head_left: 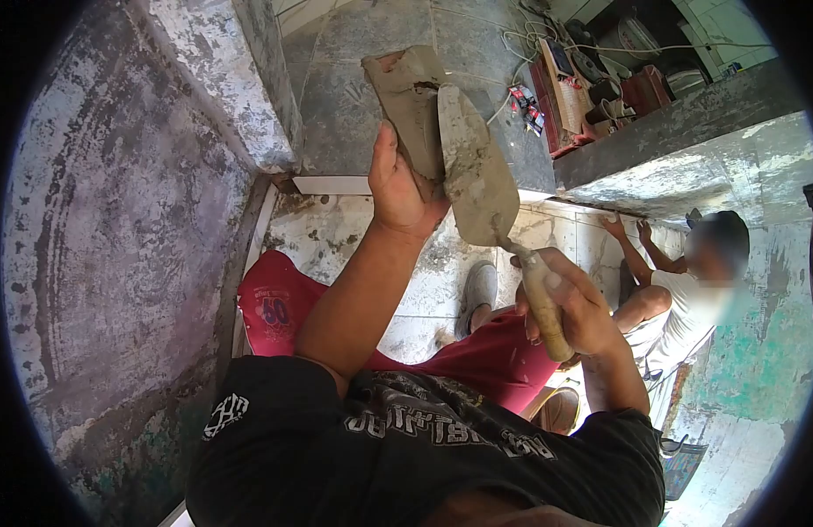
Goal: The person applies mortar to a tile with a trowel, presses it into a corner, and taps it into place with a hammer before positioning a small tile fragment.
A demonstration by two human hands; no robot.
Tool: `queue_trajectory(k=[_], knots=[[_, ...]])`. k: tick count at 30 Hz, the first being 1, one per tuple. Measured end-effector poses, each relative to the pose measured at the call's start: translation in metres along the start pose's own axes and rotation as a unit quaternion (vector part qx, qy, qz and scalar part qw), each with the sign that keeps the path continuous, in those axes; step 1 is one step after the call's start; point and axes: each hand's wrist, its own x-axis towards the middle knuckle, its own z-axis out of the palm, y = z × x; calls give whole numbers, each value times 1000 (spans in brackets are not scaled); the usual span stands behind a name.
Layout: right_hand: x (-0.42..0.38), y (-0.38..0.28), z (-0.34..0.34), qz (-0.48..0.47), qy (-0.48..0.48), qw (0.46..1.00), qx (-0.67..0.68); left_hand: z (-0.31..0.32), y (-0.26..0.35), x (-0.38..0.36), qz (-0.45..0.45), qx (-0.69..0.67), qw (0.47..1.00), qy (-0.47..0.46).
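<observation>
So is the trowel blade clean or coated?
Coated: grey, mortar-like paste covers much of the trowel blade, with visible lumps around its middle.

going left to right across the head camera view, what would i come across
mottled wall → left hand with a mortar-smeared slab → trowel blade → right hand around the trowel handle → crouching person in a light shirt

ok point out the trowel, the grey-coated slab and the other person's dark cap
Trowel (pixel 478 180): head view, on the blade.
Grey-coated slab (pixel 411 123): head view, on its coated face.
Dark cap (pixel 734 228): head view, on its crown.
</observation>
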Motion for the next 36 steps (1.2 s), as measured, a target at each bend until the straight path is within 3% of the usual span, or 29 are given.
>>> queue_trajectory(k=[12, 18, 23, 27, 30, 36], knots=[[-4, -13, 5, 58, -42, 997, -31, 5, 3, 2, 70, 47, 996, -30], [-13, -17, 8, 60, -73, 991, -92, 2, 9, 9, 87, 63, 994, -2], [-28, -18, -2, 21, -113, 985, -125, -5, 20, 17, 62, 25, 997, -37], [-36, -28, -10, -2, -59, 993, -98, 2, 23, 19, 61, -26, 996, -64], [-17, -36, -13, 4, -16, 998, -52, 11, 19, 14, 25, -114, 993, -23], [-1, -26, -14, 8, -67, 994, -82, 16, 19, 14, 42, -20, 998, -31]])
